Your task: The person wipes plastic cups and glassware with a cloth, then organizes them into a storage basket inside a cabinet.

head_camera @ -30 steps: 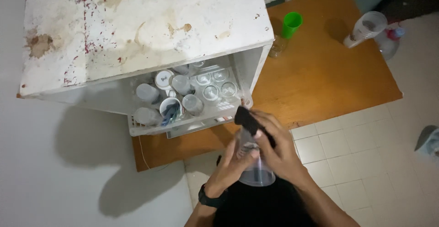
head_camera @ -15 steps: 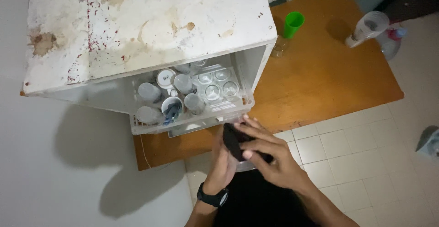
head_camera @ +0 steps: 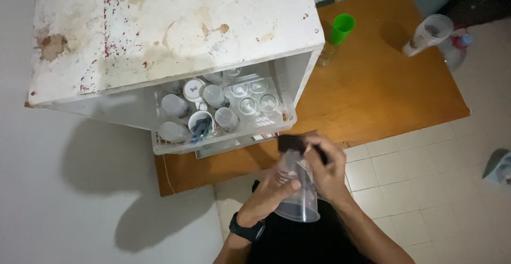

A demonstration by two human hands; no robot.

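My left hand (head_camera: 271, 192) grips the side of a clear plastic container (head_camera: 301, 200) held tilted in front of my chest, just below the table's front edge. My right hand (head_camera: 324, 168) is closed over its upper end, on a black lid (head_camera: 291, 143). A dark watch (head_camera: 246, 228) sits on my left wrist. Straight ahead, a white plastic rack (head_camera: 223, 136) full of several upturned glasses and cups stands under a stained white cabinet (head_camera: 170, 35).
The wooden table (head_camera: 383, 93) carries a green cup (head_camera: 341, 28), a small clear glass (head_camera: 326, 55) and a stack of clear plastic cups lying on its side (head_camera: 426, 34). A water bottle (head_camera: 455, 50) stands beyond the table's right end. Tiled floor lies to my right.
The black lid has swung from beside the container to its upper end, and both hands have lifted the container slightly and turned it so its base shows.
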